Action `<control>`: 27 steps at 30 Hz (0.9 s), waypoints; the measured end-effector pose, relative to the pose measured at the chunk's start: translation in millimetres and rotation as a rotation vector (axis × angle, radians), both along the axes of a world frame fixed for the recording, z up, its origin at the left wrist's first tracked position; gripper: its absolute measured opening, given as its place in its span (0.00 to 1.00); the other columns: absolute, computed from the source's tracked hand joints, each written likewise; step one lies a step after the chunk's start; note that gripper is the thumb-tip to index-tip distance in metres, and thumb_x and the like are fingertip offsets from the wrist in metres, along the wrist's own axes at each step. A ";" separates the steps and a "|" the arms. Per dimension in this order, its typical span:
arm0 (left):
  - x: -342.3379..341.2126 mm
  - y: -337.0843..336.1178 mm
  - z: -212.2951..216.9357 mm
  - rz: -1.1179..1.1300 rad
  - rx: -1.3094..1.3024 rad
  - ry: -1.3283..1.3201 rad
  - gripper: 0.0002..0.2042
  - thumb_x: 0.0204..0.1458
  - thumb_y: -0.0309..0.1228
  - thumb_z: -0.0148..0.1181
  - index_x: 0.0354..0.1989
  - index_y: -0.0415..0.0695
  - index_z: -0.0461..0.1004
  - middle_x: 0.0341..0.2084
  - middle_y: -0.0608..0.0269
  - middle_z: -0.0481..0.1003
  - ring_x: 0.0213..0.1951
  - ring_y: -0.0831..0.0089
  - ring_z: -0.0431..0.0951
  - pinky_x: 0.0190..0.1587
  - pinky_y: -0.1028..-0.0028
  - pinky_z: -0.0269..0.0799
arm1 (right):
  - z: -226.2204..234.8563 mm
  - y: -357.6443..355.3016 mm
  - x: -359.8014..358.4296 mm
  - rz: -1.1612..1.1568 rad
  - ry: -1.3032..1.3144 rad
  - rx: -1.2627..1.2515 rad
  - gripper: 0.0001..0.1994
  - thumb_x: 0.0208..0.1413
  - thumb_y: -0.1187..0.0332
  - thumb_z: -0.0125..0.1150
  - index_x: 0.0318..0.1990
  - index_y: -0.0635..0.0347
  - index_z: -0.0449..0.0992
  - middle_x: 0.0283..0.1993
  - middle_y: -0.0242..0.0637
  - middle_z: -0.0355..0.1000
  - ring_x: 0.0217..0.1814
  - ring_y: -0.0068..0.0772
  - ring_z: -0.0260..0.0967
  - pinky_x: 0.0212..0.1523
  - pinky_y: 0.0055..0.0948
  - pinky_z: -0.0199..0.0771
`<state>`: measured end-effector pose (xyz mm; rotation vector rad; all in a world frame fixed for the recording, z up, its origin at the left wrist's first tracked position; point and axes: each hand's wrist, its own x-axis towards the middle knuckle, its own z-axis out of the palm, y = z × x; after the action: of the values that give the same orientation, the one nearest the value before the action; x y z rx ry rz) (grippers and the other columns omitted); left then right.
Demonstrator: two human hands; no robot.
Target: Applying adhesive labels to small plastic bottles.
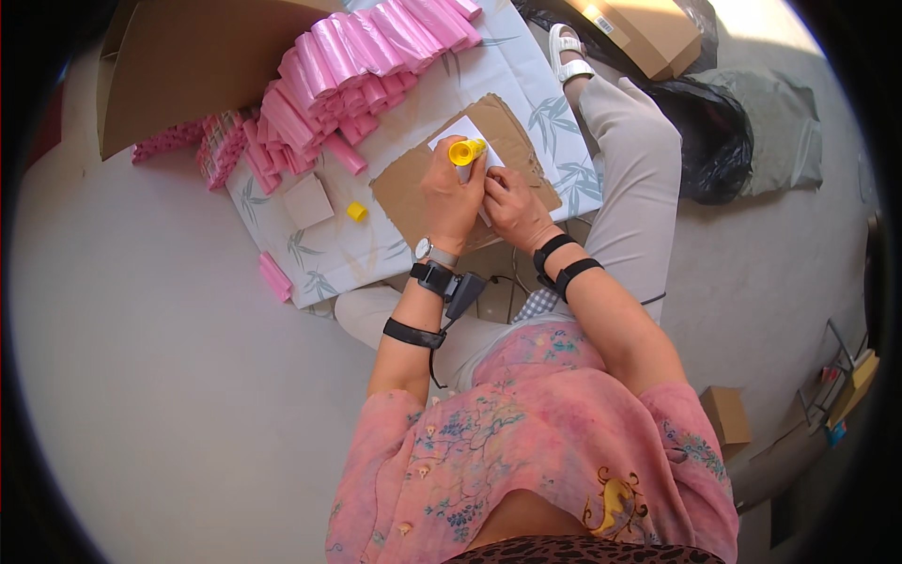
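My left hand [453, 199] is wrapped around a yellow glue stick [466, 152], which stands with one round end facing up. Beneath it lies a small sheet of white paper [458, 130] on a torn piece of brown cardboard [398, 191]. My right hand [519, 207] is closed beside the left, its fingertips pinching the paper's near right edge; the hands partly hide the sheet. A yellow cap [357, 211] rests on the table left of the cardboard. Farther left is a square stack of white paper [308, 201].
Many pink plastic rolls [343, 56] are piled at the table's far left, beside a large cardboard box [207, 70]. One pink roll [274, 276] is at the left table edge. Black plastic bags [700, 141] and another carton [648, 33] lie on the floor to the right.
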<state>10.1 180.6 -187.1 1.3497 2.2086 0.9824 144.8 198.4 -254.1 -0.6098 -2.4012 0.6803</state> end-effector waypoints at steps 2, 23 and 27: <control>-2.0 -1.5 0.1 -0.013 -0.004 0.004 0.14 0.58 0.30 0.68 0.48 0.42 0.72 0.39 0.52 0.79 0.39 0.55 0.82 0.43 0.63 0.77 | 0.3 0.2 0.4 0.004 0.002 -0.004 0.17 0.47 0.74 0.62 0.47 0.66 0.81 0.48 0.38 0.73 0.57 0.43 0.68 0.59 0.38 0.72; -13.3 4.8 -6.6 0.008 0.013 0.047 0.15 0.55 0.30 0.70 0.47 0.43 0.73 0.34 0.53 0.79 0.36 0.56 0.83 0.39 0.65 0.77 | 1.9 0.0 -1.9 -0.006 0.011 0.008 0.21 0.47 0.76 0.61 0.52 0.68 0.80 0.52 0.39 0.73 0.57 0.43 0.68 0.58 0.36 0.73; -24.8 -16.1 1.7 0.041 0.008 -0.015 0.15 0.56 0.29 0.69 0.48 0.41 0.72 0.35 0.52 0.78 0.37 0.52 0.82 0.40 0.63 0.77 | 1.9 -1.7 -1.5 -0.034 0.000 0.007 0.22 0.46 0.77 0.61 0.52 0.68 0.79 0.51 0.40 0.73 0.57 0.43 0.69 0.58 0.35 0.73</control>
<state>-14.7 164.5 -185.4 1.3007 2.2319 1.0134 143.3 196.7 -252.2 -0.6467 -2.3868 0.6576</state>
